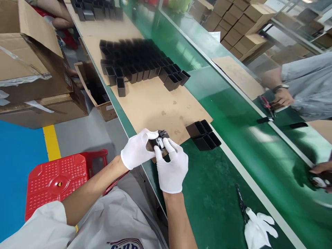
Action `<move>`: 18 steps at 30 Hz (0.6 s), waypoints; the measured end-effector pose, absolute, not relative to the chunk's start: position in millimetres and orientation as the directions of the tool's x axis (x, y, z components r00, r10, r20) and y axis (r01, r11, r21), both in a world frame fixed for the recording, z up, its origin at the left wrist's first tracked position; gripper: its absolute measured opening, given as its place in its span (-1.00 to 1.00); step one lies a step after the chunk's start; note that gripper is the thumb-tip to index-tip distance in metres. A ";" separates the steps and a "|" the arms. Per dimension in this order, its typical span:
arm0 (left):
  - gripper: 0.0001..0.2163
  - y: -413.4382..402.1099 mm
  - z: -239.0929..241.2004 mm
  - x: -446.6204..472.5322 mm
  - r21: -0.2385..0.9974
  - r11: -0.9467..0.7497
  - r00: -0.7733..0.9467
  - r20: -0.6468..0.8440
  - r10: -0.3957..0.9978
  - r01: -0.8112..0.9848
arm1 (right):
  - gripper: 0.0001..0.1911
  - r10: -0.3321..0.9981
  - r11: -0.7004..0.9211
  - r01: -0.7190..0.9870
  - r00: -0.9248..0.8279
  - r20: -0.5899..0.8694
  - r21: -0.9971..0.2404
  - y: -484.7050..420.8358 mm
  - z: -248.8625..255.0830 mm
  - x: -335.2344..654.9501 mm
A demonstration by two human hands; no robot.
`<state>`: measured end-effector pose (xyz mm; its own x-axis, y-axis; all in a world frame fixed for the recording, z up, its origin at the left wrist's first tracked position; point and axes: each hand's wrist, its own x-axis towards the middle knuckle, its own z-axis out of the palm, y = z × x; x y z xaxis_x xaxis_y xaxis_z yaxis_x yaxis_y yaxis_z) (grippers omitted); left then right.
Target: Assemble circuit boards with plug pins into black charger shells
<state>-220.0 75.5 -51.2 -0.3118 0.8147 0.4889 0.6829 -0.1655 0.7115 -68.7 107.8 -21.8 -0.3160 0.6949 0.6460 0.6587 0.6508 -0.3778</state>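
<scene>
My left hand (138, 148), in a white glove, pinches a small black part (163, 134) from the left side. Opposite it, my right hand (172, 169), gloved too, has its fingers closed on the same part from the right. Something white shows in the middle of the part, but the fingertips hide most of its shape. Both hands are over the near edge of the brown cardboard sheet (158, 107). A small cluster of open-topped black rectangular tubes (204, 136) stands just to the right of my hands.
Many more black tubes (135, 62) stand farther up the green table (204, 193). A white glove (259, 228) lies beside a black pen-like tool (241, 200). Across the belt, a co-worker's hand (282, 98) is near red-handled pliers (266, 103). A red stool (57, 180) and cartons (38, 79) are left.
</scene>
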 end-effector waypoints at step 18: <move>-0.60 73.6 -47.4 -221.6 0.737 -0.125 -0.303 0.419 0.856 0.664 | -0.81 0.739 0.636 0.625 -0.322 0.592 -0.453 110.0 -21.9 -67.1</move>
